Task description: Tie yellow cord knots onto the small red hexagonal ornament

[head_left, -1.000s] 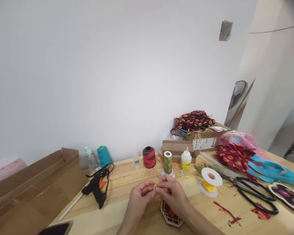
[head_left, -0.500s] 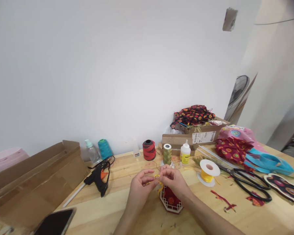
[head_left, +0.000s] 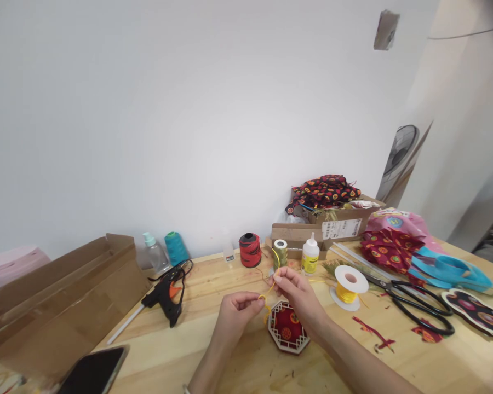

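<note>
Between my two hands runs a yellow cord [head_left: 277, 262]. The fingertips of my left hand [head_left: 239, 313] pinch it at a small loop, and more of the cord dangles just below them. My right hand [head_left: 293, 290] pinches the cord higher up, with a free end curving up above the fingers. Below my right hand lies an octagonal ornament [head_left: 288, 328] with a pale lattice frame around red patterned fabric. My right hand partly covers its right edge. A spool of yellow cord [head_left: 347, 295] stands to the right.
To the left are a glue gun [head_left: 166, 301], a phone [head_left: 94, 372] and a long cardboard box [head_left: 66, 306]. Thread spools [head_left: 250, 250] and a glue bottle [head_left: 310, 256] line the back. On the right lie black scissors [head_left: 423, 306], fabric scraps [head_left: 373, 334] and blue ribbon [head_left: 452, 271].
My hands have moved apart, the right one pulling the cord end up and away from the left. The ornament now shows more fully beneath them.
</note>
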Motion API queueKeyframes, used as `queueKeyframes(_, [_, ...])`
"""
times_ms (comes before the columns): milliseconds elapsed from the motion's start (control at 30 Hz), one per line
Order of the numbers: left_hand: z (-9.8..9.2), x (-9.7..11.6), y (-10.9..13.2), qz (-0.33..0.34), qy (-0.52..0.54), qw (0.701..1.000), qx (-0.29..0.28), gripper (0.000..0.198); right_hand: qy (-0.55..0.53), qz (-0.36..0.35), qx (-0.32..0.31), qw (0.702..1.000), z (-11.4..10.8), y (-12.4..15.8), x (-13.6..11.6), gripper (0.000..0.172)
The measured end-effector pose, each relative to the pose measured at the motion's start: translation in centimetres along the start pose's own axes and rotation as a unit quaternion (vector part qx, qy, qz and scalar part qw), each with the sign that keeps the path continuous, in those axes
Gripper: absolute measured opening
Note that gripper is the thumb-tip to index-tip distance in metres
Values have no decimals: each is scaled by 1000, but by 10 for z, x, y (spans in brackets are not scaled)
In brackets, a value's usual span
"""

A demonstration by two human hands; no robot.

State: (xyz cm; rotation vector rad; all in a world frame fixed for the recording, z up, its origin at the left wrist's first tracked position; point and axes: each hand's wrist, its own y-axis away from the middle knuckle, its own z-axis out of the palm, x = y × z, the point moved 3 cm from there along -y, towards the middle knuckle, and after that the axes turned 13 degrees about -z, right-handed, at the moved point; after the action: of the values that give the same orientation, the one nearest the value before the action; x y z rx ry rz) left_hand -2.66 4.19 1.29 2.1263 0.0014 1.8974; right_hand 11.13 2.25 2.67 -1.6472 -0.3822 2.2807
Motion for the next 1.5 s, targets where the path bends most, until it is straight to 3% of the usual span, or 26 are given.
queueKeyframes(200, [1,-1,1,8,-12,1000,-19,17,-21,-56,-9,998,2,-1,-8,10])
queueKeyframes(433, [2,8,7,64,-98,993,20,16,-36,-83,-56,994,9,3,-18,7])
queueKeyframes(600, [1,10,9,90,-105,989,47,15,68,-120,-100,985,13,12,-28,7])
queueKeyframes(700, [-2,9,7,81,-75,992,64,15,228,-184,-136,946,14,13,-34,3])
queueKeyframes(800, [-4,6,3,52,-41,996,58,14,341,-217,-183,896,15,12,-31,21])
queueKeyframes(933, [-3,6,1,27,-27,999,36,14,396,-201,-205,872,13,8,-16,45])
queueKeyframes(1100, [3,6,3,36,-33,999,-9,15,430,-200,-271,838,15,10,-7,21])
queueKeyframes(1300, [4,4,2,16,-23,1000,-5,15,489,-225,-227,812,15,7,-11,11])
queueKeyframes(1500, [3,10,8,9,7,1000,-29,20,451,-212,-177,849,8,6,-11,15])
